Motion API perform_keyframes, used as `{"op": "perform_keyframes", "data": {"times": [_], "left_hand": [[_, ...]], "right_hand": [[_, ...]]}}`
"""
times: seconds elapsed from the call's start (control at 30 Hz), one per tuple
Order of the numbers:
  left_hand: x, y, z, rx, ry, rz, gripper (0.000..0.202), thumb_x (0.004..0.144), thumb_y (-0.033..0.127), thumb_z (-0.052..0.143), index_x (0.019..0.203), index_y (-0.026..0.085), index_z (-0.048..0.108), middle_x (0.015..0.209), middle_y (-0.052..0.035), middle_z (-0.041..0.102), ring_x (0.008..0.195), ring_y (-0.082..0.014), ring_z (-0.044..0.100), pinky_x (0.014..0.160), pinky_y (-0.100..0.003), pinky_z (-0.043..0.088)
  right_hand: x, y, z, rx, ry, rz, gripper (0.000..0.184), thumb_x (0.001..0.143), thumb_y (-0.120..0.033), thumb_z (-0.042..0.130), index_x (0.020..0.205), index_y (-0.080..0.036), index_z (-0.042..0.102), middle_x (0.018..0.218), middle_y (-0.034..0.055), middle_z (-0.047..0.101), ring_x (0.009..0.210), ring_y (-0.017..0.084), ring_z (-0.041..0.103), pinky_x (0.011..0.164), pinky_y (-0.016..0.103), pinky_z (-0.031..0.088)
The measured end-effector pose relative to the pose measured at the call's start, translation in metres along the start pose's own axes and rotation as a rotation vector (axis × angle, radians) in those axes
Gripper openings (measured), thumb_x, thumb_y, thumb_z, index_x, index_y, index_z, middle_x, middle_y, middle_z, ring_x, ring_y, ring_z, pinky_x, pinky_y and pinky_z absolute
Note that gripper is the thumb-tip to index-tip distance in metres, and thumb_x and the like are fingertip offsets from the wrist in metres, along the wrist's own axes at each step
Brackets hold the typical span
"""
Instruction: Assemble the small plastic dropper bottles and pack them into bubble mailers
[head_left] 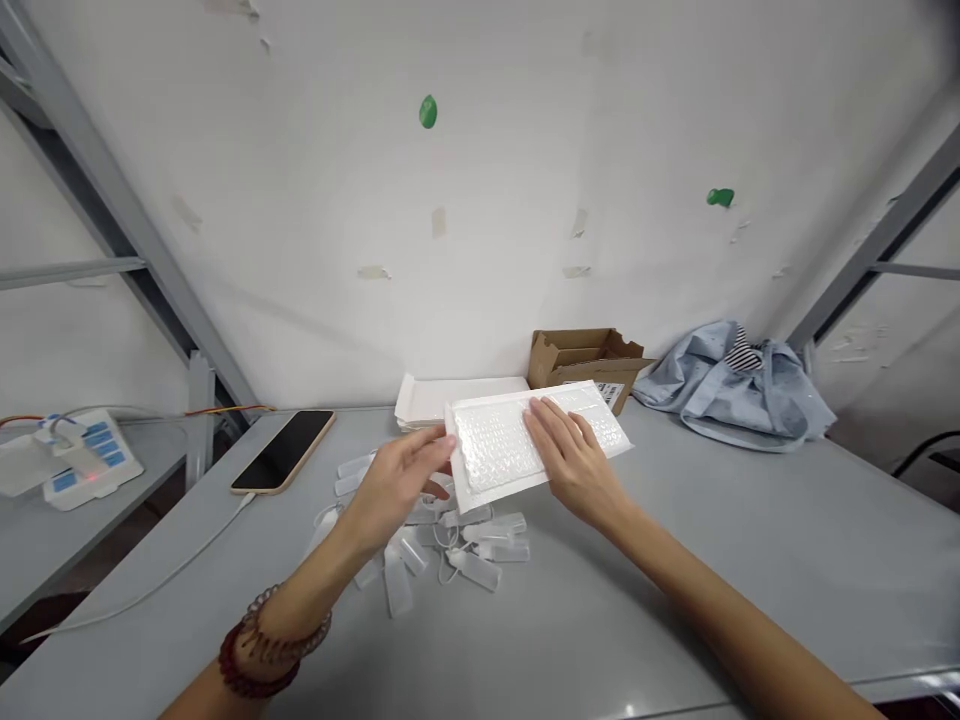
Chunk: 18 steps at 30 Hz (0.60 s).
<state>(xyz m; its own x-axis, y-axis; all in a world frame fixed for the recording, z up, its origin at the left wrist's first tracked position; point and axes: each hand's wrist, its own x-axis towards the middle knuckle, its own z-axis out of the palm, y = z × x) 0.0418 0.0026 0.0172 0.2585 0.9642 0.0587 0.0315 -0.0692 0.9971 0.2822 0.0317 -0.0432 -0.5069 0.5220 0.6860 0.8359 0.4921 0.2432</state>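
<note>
A white bubble mailer [491, 445] is held up, slightly tilted, over the middle of the table. My left hand [394, 485] pinches its left end, with the thumb near the top corner and the other fingers partly behind. Across the mailer's upper face lie the fingers of my right hand [577, 465], gripping it from the front edge; the right thumb is hidden. Beneath and left of the mailer, several small translucent plastic pieces with thin white loops [476, 568] lie in a loose pile, partly covered by my left hand and forearm.
A stack of white mailers [457, 395] lies against the wall beside an open cardboard box [585, 355]. Light blue cloth [731, 390] is heaped at the back right. To the left are a phone [285, 450] on a white cable [172, 575] and a power strip [97, 460].
</note>
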Motion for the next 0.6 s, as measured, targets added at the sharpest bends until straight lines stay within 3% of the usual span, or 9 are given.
{"op": "perform_keyframes", "data": {"times": [0.17, 0.27, 0.37, 0.47, 0.6], "left_hand": [[0.021, 0.011, 0.016, -0.047, 0.059, -0.089, 0.016, 0.068, 0.017, 0.060, 0.082, 0.012, 0.066, 0.077, -0.0052, 0.070, 0.074, -0.0205, 0.065, 0.064, -0.029, 0.049], [0.026, 0.005, 0.018, -0.119, -0.016, -0.100, 0.016, 0.066, 0.016, 0.062, 0.081, 0.013, 0.066, 0.078, -0.0049, 0.070, 0.073, -0.0193, 0.065, 0.065, -0.029, 0.049], [0.022, -0.006, 0.018, -0.097, -0.096, -0.106, 0.020, 0.068, 0.017, 0.064, 0.088, 0.015, 0.066, 0.082, -0.0039, 0.070, 0.073, -0.0185, 0.065, 0.067, -0.029, 0.051], [0.014, -0.018, 0.023, -0.035, -0.104, -0.080, 0.022, 0.066, 0.017, 0.065, 0.088, 0.016, 0.066, 0.080, -0.0015, 0.070, 0.072, -0.0178, 0.064, 0.067, -0.028, 0.050], [0.009, -0.021, 0.032, 0.178, -0.048, -0.089, 0.012, 0.063, 0.015, 0.061, 0.075, 0.016, 0.063, 0.068, 0.0019, 0.064, 0.063, -0.0154, 0.058, 0.055, -0.022, 0.044]], "right_hand": [[-0.003, 0.008, 0.001, 0.165, -0.025, 0.051, 0.071, 0.078, 0.003, 0.031, 0.145, -0.018, 0.019, 0.142, 0.0217, 0.037, 0.136, 0.030, 0.027, 0.099, 0.052, 0.032], [-0.003, 0.006, -0.005, 0.219, -0.044, 0.036, 0.077, 0.077, -0.013, 0.044, 0.146, -0.015, 0.009, 0.147, 0.0255, 0.021, 0.139, 0.037, 0.016, 0.099, 0.056, 0.029], [-0.002, -0.003, -0.015, 0.247, -0.136, -0.034, 0.083, 0.075, -0.033, 0.052, 0.145, -0.015, 0.010, 0.150, 0.0248, 0.010, 0.139, 0.040, 0.005, 0.102, 0.060, 0.019], [-0.003, -0.014, -0.021, 0.271, -0.199, -0.085, 0.084, 0.074, -0.042, 0.053, 0.143, -0.016, 0.013, 0.150, 0.0241, 0.011, 0.139, 0.039, 0.005, 0.103, 0.060, 0.013], [-0.005, -0.022, -0.018, 0.286, -0.187, -0.093, 0.084, 0.075, -0.039, 0.052, 0.143, -0.014, 0.009, 0.141, 0.0247, 0.029, 0.134, 0.038, 0.022, 0.103, 0.059, 0.009]]}}
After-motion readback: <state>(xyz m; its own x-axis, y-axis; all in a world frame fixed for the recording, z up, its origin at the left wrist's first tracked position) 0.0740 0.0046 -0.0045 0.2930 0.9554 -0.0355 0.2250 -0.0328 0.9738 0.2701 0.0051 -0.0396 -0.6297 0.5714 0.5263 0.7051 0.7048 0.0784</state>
